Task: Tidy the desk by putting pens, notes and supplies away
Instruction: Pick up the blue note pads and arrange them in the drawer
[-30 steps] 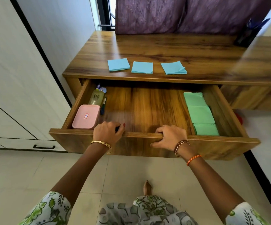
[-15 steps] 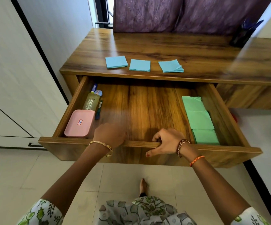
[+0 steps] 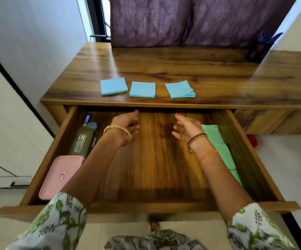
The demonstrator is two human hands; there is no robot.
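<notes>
Three blue sticky-note pads lie in a row near the desk's front edge: left pad [image 3: 113,86], middle pad [image 3: 142,89], right pad [image 3: 180,89]. Below them the wide wooden drawer [image 3: 151,207] stands pulled out. My left hand [image 3: 126,126] and my right hand [image 3: 186,128] hover over the drawer's bare middle, fingers loosely spread and pointing toward the desk edge, holding nothing. Green note pads [image 3: 221,150] line the drawer's right side, partly behind my right forearm.
In the drawer's left side lie a pink case [image 3: 59,175], an olive bottle [image 3: 82,141] and a blue-capped tube [image 3: 88,118]. A dark pen holder [image 3: 258,49] stands at the desk's back right. Purple curtain behind; white cabinet at left; a red object [image 3: 252,140] on the floor.
Both hands have let go of the drawer's front edge and reached forward over the drawer. The drawer is pulled out further, and the camera has moved closer.
</notes>
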